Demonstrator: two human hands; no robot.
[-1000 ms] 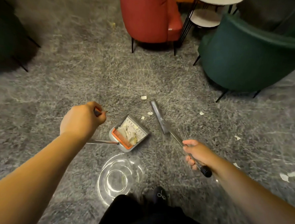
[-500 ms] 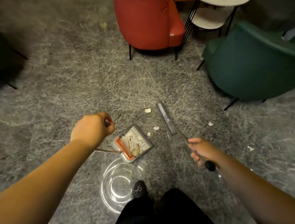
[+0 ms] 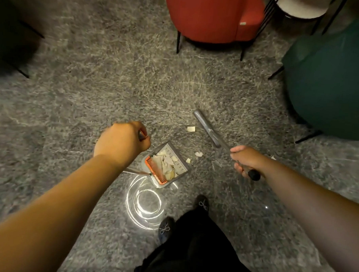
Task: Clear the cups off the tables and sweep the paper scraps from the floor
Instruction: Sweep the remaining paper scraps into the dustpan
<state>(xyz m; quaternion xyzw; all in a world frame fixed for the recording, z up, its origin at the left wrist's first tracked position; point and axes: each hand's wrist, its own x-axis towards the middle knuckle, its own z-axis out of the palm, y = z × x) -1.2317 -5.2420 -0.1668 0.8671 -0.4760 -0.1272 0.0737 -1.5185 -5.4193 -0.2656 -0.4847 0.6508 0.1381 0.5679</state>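
Note:
A grey dustpan (image 3: 181,163) with an orange comb edge sits on the grey marbled floor, holding several white paper scraps. My left hand (image 3: 121,142) grips the top of its long handle. My right hand (image 3: 245,159) grips the broom handle, whose black end sticks out behind the fist. The grey broom head (image 3: 206,127) rests on the floor beyond the pan. Three loose scraps lie between pan and broom: one (image 3: 191,128) beside the broom head, one (image 3: 198,154) and one (image 3: 188,160) near the pan's mouth.
A red armchair (image 3: 212,16) stands ahead, a dark green armchair (image 3: 331,80) to the right, a white round stool (image 3: 301,6) behind them. A dark chair (image 3: 10,36) is at the left. My shoes (image 3: 201,202) are just behind the pan.
The view has moved closer to the chairs. The dustpan and broom shifted forward together, and the broom head now lies nearer the scraps by the pan's mouth. Both grips are unchanged.

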